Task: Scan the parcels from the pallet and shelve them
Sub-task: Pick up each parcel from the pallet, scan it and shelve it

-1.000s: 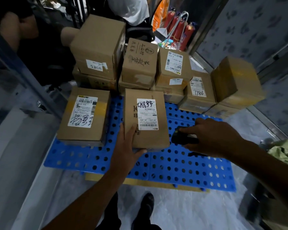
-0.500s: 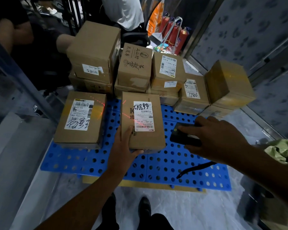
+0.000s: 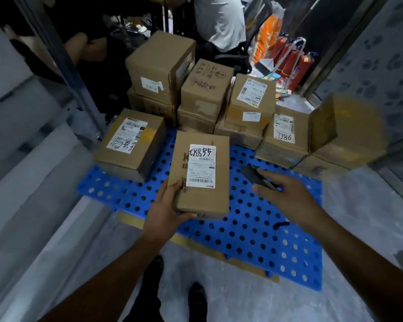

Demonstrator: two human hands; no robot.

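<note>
My left hand (image 3: pixel 166 209) grips the near left corner of a flat brown parcel (image 3: pixel 200 196) with a white label marked in black pen, and holds it lifted over the blue perforated pallet (image 3: pixel 254 233). To its right, my right hand (image 3: pixel 289 196) holds a small black scanner (image 3: pixel 254 176) with a dangling black strap, apart from the parcel. Several more brown parcels are stacked at the pallet's far side, and one labelled parcel (image 3: pixel 130 140) lies at its left.
Grey shelf boards (image 3: pixel 21 140) with a metal upright run along the left. A person in a white shirt (image 3: pixel 219 22) sits behind the stack. Red fire extinguishers (image 3: pixel 293 61) stand at the back right. A patterned wall (image 3: pixel 382 61) closes the right side. My shoes show on the grey floor.
The parcel has come up off the pallet and nearer to me in my left hand. The scanner's red laser line seen half a second ago is gone. My right hand has drawn back slightly to the right.
</note>
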